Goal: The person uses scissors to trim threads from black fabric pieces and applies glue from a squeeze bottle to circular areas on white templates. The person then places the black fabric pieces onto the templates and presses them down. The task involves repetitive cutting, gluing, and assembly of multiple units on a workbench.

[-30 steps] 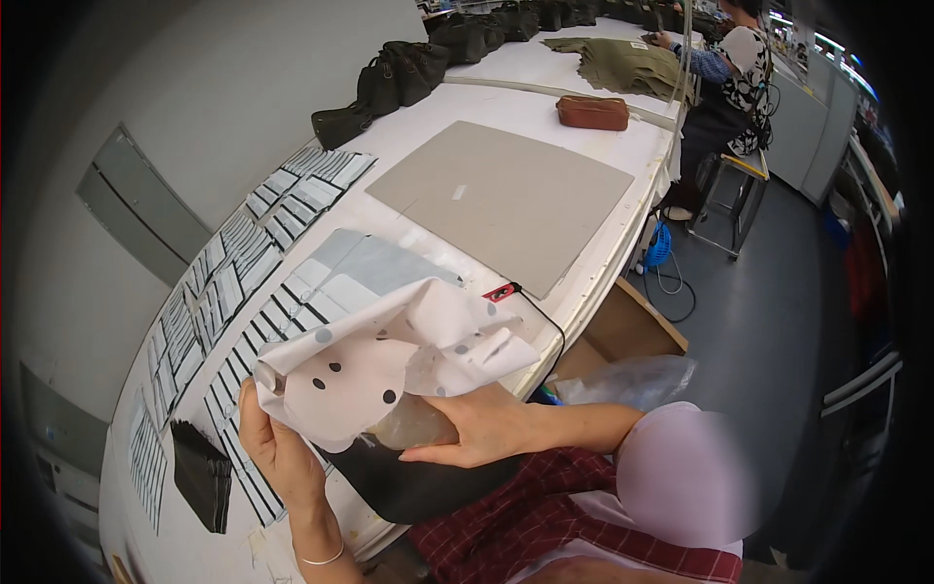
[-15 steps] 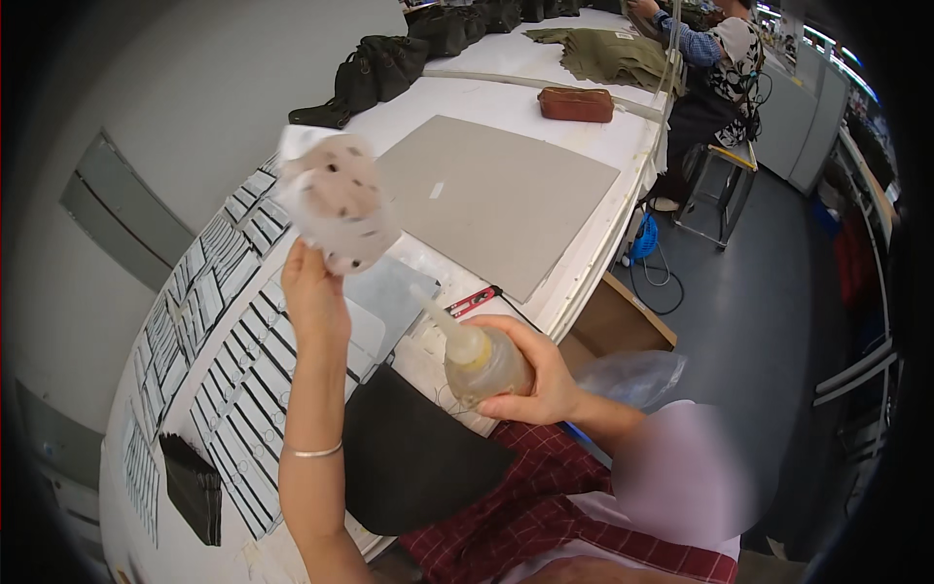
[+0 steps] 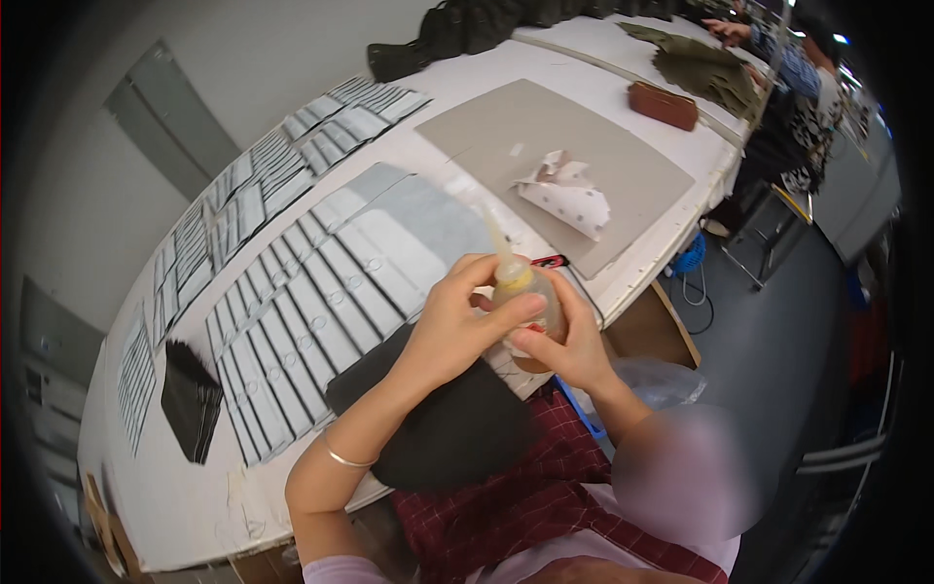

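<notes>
My left hand (image 3: 457, 321) and my right hand (image 3: 576, 341) are both wrapped round a translucent squeeze bottle (image 3: 516, 275) with a long thin nozzle. It stands out over the near edge of the table, its nozzle pointing up and away from me. My thumbs meet on its near side, and the lower part is partly covered by my fingers. Just beyond, a crumpled white piece with dark spots (image 3: 576, 206), paper or cloth, rests on a grey board (image 3: 623, 165). A red cutter knife (image 3: 551, 261) shows partly behind the bottle.
White panels with black strips (image 3: 292, 341) cover the table's left side. Black fabric (image 3: 457, 419) lies at the near edge, and a black stack (image 3: 192, 399) stands far left. A brown pouch (image 3: 664, 105) sits at the back right; a person (image 3: 808, 107) works beyond it.
My left hand has let go of the spotted piece, which now lies on the grey board, and has come down to the bottle. My view has shifted, so the table appears turned.
</notes>
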A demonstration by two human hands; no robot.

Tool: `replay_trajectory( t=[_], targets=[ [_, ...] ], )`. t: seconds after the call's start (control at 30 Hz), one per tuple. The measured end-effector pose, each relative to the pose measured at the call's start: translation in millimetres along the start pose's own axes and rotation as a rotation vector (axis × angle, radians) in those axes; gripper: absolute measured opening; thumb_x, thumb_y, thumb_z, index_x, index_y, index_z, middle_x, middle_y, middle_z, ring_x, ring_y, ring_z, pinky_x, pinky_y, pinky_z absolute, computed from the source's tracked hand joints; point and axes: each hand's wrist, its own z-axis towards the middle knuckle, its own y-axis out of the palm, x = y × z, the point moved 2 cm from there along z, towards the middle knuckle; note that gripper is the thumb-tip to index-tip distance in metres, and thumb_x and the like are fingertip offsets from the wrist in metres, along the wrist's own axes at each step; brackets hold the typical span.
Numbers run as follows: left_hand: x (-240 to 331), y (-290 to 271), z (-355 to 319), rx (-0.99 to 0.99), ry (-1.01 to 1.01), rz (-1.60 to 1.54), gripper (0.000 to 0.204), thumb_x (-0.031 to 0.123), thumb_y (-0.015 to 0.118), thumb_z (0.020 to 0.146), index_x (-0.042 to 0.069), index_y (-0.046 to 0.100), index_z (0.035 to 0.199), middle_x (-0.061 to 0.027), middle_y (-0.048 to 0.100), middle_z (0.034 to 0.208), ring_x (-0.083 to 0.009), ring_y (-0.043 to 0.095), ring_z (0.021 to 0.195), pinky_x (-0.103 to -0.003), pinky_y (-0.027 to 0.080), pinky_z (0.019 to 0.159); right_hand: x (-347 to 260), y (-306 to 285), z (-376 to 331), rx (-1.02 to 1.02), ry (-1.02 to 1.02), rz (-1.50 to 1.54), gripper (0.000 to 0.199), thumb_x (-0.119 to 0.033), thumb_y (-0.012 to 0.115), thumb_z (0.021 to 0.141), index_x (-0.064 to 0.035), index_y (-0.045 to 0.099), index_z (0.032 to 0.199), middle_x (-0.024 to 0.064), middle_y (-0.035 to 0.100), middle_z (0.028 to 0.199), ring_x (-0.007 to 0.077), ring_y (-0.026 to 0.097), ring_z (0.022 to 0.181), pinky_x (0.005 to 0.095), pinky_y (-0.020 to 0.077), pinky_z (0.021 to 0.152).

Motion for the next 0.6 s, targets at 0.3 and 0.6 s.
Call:
replay_trajectory(
  t=[0.3,0.6],
  targets=[
    [-24.4,-21.2,-57.3,0.070,-0.036,-0.379,0.054,0.028,0.073,0.093,-0.005,0.052,0.130,-0.0139,0.067,0.114,-0.0173,0.065,0.105,-0.031,0.052,0.091,-23.8,17.0,3.2,-0.368,0.045,-0.097,0.067,-0.003,0.070,0.079,-0.0062,0.047,0.142,0.0181,0.064,0.121,0.0282,0.066,0.109,0.0380,0.0534,0.090],
    [-48.4,-33.2,-71.1,0.070,-0.312,-0.549,0.058,0.052,0.065,0.094,0.000,0.060,0.118,-0.0055,0.066,0.098,-0.0108,0.062,0.089,-0.024,0.049,0.075,-38.4,43.8,36.9,-0.611,-1.226,-0.919,0.046,-0.006,0.070,0.081,-0.0255,0.064,0.122,-0.0010,0.060,0.135,0.0285,0.056,0.128,0.0328,0.0570,0.086]
  ],
)
